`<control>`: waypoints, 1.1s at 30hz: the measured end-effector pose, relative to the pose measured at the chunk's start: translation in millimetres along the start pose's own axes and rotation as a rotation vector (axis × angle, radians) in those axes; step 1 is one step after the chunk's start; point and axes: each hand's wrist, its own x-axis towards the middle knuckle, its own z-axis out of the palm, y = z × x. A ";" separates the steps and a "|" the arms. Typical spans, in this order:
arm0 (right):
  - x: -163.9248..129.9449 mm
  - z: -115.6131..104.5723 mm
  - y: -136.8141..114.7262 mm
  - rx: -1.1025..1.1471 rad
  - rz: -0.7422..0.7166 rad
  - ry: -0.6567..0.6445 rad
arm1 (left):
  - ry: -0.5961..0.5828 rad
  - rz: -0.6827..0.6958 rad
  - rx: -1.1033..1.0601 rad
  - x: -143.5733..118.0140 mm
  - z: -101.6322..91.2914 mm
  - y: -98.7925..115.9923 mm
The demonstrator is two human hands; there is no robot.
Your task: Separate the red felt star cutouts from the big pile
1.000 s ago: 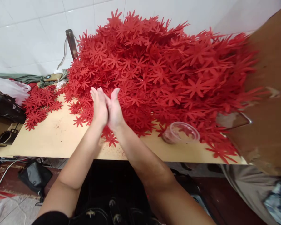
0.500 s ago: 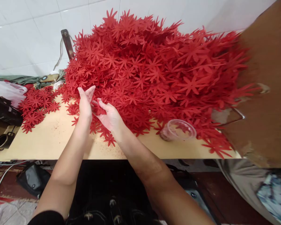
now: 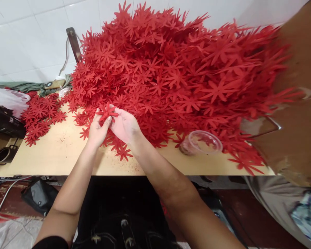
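Note:
Between my hands is a red flower-shaped cutout (image 3: 106, 112) with long narrow petals, looking like felt or foam. My left hand (image 3: 97, 130) is closed on it, the thumb lying over its near side. My right hand (image 3: 126, 126) grips it from the right; its palm faces up and left, and some of its fingertips are hidden behind the petals. Just beyond my hands rises a large heap of similar red flower cutouts (image 3: 168, 76). One loose flower cutout (image 3: 123, 152) lies on the pale tabletop (image 3: 75, 155) below my right hand.
A clear plastic tub (image 3: 200, 142) stands near the table's front edge, right of my hands. A smaller pile of red cutouts (image 3: 43, 114) lies at the left, beside a white plastic bag (image 3: 10, 100) and a black machine (image 3: 6, 122). A cardboard box (image 3: 300, 138) borders the heap on the right.
My left hand has turned from stretched-out fingers to holding the flower with its thumb. The flower, bunched up in my right hand before, now shows spread petals facing up.

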 end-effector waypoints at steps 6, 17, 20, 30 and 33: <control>-5.5 -6.5 1.8 -0.140 -0.037 0.053 | 0.021 -0.064 -0.025 1.3 -2.2 -0.1; -3.1 -10.5 -2.2 -0.365 -0.081 0.173 | 0.074 -0.047 -0.126 -4.5 -8.6 1.5; -4.6 -10.7 -4.5 -0.453 -0.160 0.180 | 0.039 -0.124 -0.129 -5.3 -10.0 5.9; -5.8 -17.6 2.1 -0.478 -0.202 0.076 | 0.035 -0.238 -0.245 1.0 -5.6 -1.9; -7.0 -15.6 1.9 -0.513 -0.254 0.035 | 0.072 -0.237 -0.266 1.4 -4.7 -2.4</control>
